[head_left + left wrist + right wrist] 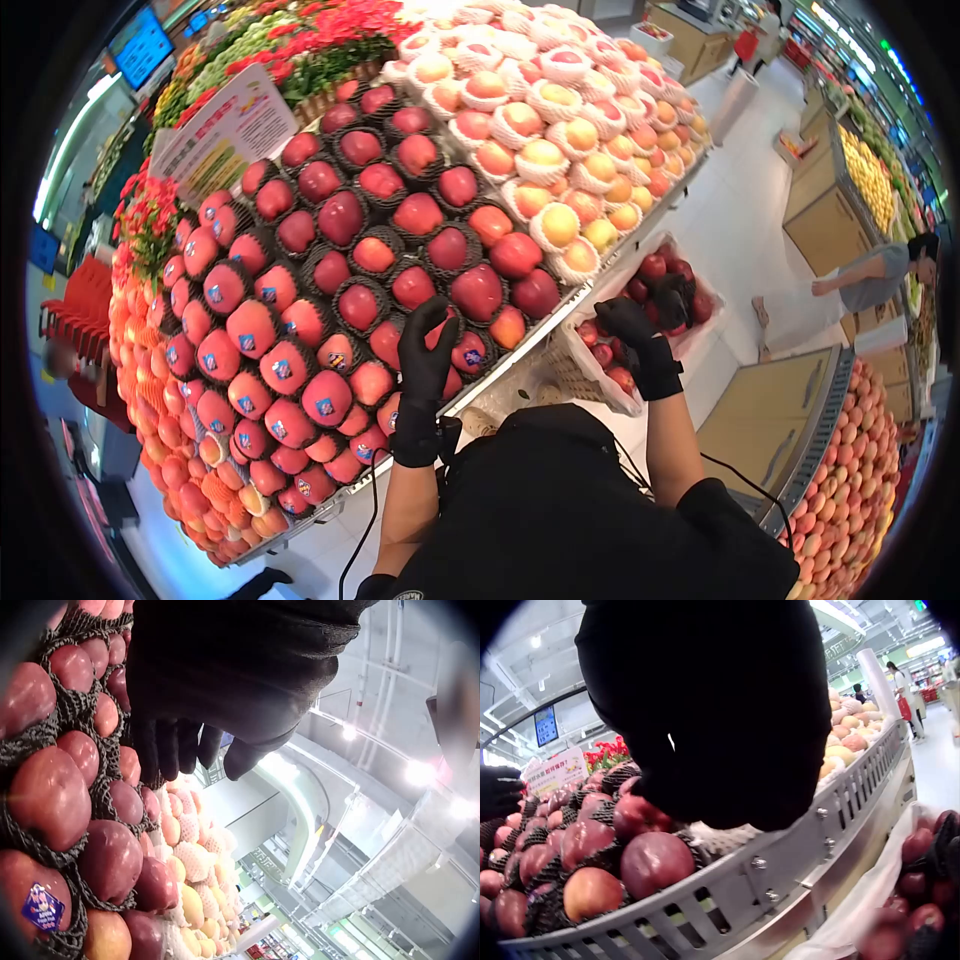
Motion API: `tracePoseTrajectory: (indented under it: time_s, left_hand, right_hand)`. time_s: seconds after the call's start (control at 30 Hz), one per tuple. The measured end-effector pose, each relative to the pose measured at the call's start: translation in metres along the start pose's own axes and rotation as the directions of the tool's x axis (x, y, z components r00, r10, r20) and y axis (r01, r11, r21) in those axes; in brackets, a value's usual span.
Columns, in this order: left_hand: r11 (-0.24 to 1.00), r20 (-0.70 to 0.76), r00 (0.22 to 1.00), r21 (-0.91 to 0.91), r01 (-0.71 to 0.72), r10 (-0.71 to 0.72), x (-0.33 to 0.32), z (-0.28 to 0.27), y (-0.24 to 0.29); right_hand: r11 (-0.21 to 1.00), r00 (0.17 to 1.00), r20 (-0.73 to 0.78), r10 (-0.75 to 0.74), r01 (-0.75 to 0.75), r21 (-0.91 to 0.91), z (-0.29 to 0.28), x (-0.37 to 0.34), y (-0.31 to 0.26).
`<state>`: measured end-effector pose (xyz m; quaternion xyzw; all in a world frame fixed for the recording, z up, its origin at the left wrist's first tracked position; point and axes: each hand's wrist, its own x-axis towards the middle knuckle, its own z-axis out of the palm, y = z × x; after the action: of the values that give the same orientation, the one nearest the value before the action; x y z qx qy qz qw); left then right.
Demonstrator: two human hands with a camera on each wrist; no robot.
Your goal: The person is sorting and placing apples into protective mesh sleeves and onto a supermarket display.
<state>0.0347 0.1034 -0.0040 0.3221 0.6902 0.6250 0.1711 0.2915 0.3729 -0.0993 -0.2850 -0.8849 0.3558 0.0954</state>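
My left hand (426, 350), in a black glove, is over the red apples (340, 217) in black foam nets on the sloping display. Its thumb and fingers stand apart in a loose curve, with nothing between them; its fingers (176, 746) hang loose in the left wrist view. My right hand (632, 325), also gloved, is over the near side of a lined basket (578, 375) with dark red apples (655, 267) and black nets in it. A dark silhouette of the right hand (712, 712) fills the right wrist view; I cannot tell whether it holds anything.
A slotted grey rail (727, 900) edges the display. Behind are peach-coloured fruit (540, 152) in white nets, a sign (228, 130) and red flowers (330, 45). At the right are another fruit stand (845, 490) and a person (885, 275).
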Motion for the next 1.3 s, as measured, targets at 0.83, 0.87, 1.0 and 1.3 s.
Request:
tracePoseTrajectory:
  time_s: [0.83,0.87,1.0,1.3]
  left_hand:
    - [0.945,0.144,0.935,-0.006,0.327,-0.323,-0.010,0.105,0.013]
    - [0.947,0.140,0.938,-0.007,0.321,-0.317,-0.010,0.107,0.014]
    - [0.973,0.109,0.968,0.065,0.221,-0.227,-0.014,0.112,0.010]
    - [0.974,0.094,0.974,0.116,0.193,-0.204,-0.023,0.108,0.011]
  right_hand:
    - [0.698,0.801,0.203,0.564,-0.593,0.402,0.026,-0.101,0.180]
    - [0.655,0.805,0.184,0.564,-0.572,0.494,0.028,-0.099,0.182]
    - [0.402,0.775,0.237,0.586,-0.532,0.745,0.049,-0.094,0.211]
    - [0.777,0.807,0.156,0.569,-0.465,-0.425,0.123,-0.088,0.256]
